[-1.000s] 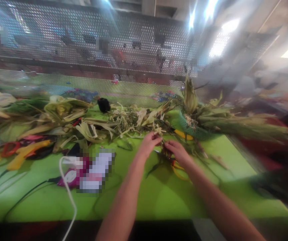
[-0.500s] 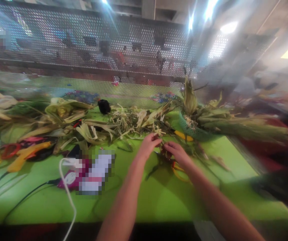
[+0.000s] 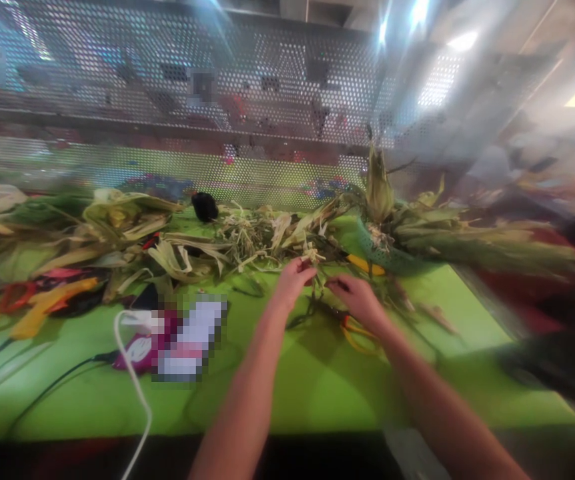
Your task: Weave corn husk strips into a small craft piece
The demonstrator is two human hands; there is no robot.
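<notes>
My left hand [image 3: 292,283] is closed in a pinch around a small bundle of dried corn husk [image 3: 312,255], whose pale, frayed top sticks up above the fingertips. Thin darker strips hang below it toward the table. Just to the right, my right hand [image 3: 356,298] has its fingers pressed together beside those strips; whether a strand is between them is too small to tell. A pair of scissors [image 3: 360,335] with yellow-orange handles lies under the right hand, its dark blades pointing up and left.
Heaps of corn husk [image 3: 182,260] line the back of the green table [image 3: 312,400]. A green basket [image 3: 365,243] holds husks at right. At left lie a yellow glue gun [image 3: 50,307], a purple power block [image 3: 140,350], a white cable [image 3: 142,400] and a blurred-out flat device [image 3: 192,340].
My right hand has drawn slightly away from the left, widening the gap between the fingertips. The left hand keeps its pinch on the husk bundle. The whole view has shifted a little.
</notes>
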